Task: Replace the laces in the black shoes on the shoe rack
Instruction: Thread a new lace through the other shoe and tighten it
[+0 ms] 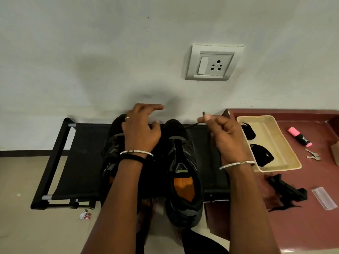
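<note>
The right hand (225, 136) pinches the tip of a black lace (192, 125) between thumb and forefinger, its other fingers curled. The lace runs down and left to the far toe end of the right shoe (183, 162). The left hand (141, 132) spreads relaxed fingers over the left shoe (111, 143), possibly touching it. The 2 shoes stand side by side on the black shoe rack (80, 162).

2 blk shoes (183, 143) (111, 143), 2 hands (139, 132) (225, 138), 1 tray (273, 143)
</note>
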